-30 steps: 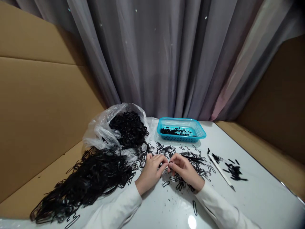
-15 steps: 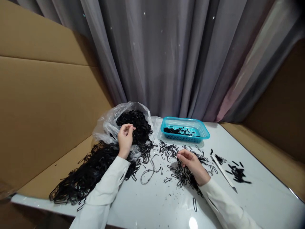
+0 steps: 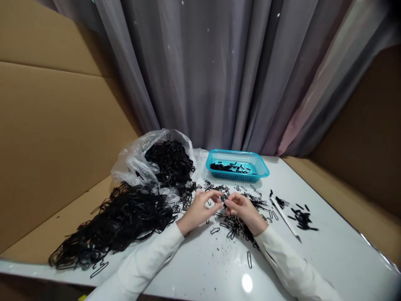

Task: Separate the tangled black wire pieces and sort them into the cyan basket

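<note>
My left hand reaches in from the left, its thumb and index finger curved and apart, the tips close to those of my right hand. My right hand has its thumb and fingers pinched together; a small dark bit shows at the tips, too small to name. Both hands are just above a scattered pile of thin black loops on the white table. To the left lies a large heap of longer black loops or strips. Behind it, a clear plastic bag spills out more black loops.
A blue plastic basket with small black pieces in it stands at the back. Right of my hands lie a pale, narrow pointed tool and a cluster of short black pieces. Cardboard and a grey curtain surround the table.
My left hand has moved right and down from in front of the bag to my right hand's fingertips, its pinch now parted. My right hand stays over the pile. The view has shifted slightly.
</note>
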Action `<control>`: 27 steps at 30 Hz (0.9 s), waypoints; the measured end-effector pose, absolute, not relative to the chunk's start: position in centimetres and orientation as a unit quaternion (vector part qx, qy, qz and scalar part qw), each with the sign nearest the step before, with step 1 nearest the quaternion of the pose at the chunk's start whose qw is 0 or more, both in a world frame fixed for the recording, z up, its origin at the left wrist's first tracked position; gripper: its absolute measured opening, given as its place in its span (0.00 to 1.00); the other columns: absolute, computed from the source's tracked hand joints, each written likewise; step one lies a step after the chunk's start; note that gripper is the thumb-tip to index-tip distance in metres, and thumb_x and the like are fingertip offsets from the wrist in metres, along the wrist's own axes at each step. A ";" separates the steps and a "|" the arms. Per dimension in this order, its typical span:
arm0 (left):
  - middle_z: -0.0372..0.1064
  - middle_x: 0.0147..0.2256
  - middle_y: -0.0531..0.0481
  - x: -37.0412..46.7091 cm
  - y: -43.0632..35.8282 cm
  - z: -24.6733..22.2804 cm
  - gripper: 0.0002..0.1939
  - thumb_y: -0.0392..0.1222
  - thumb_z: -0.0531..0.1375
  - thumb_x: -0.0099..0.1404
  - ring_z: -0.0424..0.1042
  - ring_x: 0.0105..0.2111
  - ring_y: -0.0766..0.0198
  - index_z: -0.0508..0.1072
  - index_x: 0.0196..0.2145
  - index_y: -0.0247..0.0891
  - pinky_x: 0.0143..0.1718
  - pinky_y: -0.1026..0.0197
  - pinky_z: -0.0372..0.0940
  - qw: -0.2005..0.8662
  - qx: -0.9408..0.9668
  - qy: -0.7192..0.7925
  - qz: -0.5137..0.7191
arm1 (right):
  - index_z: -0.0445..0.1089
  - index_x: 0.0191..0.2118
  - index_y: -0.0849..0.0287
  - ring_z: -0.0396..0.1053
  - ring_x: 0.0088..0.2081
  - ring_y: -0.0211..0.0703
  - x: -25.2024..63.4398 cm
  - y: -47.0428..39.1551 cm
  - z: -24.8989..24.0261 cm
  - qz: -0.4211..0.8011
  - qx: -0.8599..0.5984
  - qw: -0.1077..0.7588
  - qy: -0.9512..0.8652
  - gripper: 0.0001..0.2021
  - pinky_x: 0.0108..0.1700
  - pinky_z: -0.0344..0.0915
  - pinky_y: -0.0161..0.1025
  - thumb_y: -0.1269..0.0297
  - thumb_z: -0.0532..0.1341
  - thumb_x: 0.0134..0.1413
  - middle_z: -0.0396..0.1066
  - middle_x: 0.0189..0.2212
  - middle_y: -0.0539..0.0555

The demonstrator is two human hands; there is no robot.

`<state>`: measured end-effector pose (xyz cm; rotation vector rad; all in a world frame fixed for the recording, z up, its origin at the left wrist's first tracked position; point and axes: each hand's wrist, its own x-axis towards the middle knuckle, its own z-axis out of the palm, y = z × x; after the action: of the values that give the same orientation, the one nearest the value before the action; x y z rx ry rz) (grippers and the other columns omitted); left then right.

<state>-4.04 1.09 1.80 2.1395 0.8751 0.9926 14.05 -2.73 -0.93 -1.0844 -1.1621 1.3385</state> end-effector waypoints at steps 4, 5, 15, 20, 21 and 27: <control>0.75 0.33 0.50 -3.3 -0.4 1.3 0.06 0.40 0.61 0.60 0.71 0.36 0.58 0.76 0.36 0.41 0.46 0.55 0.60 0.361 0.795 0.314 0.373 | 0.66 0.29 0.60 0.65 0.23 0.32 13.6 -2.9 -0.4 0.563 -0.444 0.499 -0.487 0.16 0.30 0.63 0.34 0.53 0.68 0.46 0.68 0.22 0.45; 0.74 0.33 0.50 -3.4 -0.4 1.2 0.05 0.39 0.60 0.61 0.71 0.36 0.58 0.75 0.34 0.40 0.45 0.56 0.60 0.372 0.787 0.316 0.379 | 0.66 0.29 0.59 0.65 0.23 0.33 13.6 -2.9 -0.3 0.565 -0.443 0.498 -0.487 0.18 0.30 0.63 0.34 0.51 0.69 0.43 0.68 0.22 0.45; 0.69 0.35 0.50 -3.4 -0.7 0.3 0.04 0.36 0.57 0.62 0.69 0.38 0.61 0.69 0.36 0.38 0.42 0.60 0.63 0.480 0.714 0.329 0.389 | 0.66 0.28 0.58 0.64 0.24 0.33 13.5 -3.3 0.5 0.568 -0.440 0.477 -0.507 0.19 0.29 0.61 0.35 0.48 0.68 0.42 0.68 0.22 0.46; 0.68 0.33 0.51 -3.4 -0.7 -0.1 0.05 0.40 0.54 0.64 0.70 0.32 0.63 0.68 0.36 0.38 0.35 0.62 0.63 0.517 0.671 0.355 0.395 | 0.70 0.30 0.58 0.60 0.24 0.33 13.9 -3.4 1.0 0.541 -0.453 0.471 -0.530 0.15 0.28 0.58 0.34 0.50 0.67 0.46 0.65 0.23 0.46; 0.67 0.32 0.52 -3.4 -0.6 -0.1 0.06 0.41 0.54 0.65 0.70 0.32 0.63 0.68 0.36 0.38 0.33 0.62 0.63 0.521 0.663 0.361 0.398 | 0.70 0.32 0.58 0.60 0.25 0.33 14.0 -3.4 1.0 0.539 -0.454 0.466 -0.535 0.15 0.29 0.59 0.35 0.51 0.66 0.47 0.65 0.23 0.46; 0.68 0.34 0.51 -3.3 -0.3 0.2 0.07 0.43 0.55 0.64 0.68 0.34 0.64 0.69 0.36 0.38 0.37 0.62 0.62 0.534 0.634 0.385 0.406 | 0.68 0.35 0.57 0.64 0.29 0.35 13.9 -3.4 0.5 0.521 -0.462 0.447 -0.561 0.16 0.32 0.63 0.36 0.49 0.63 0.49 0.67 0.28 0.49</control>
<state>-3.30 -0.25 0.19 1.5107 0.9171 0.9673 13.88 -3.36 0.45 -1.1444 -1.3887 1.2903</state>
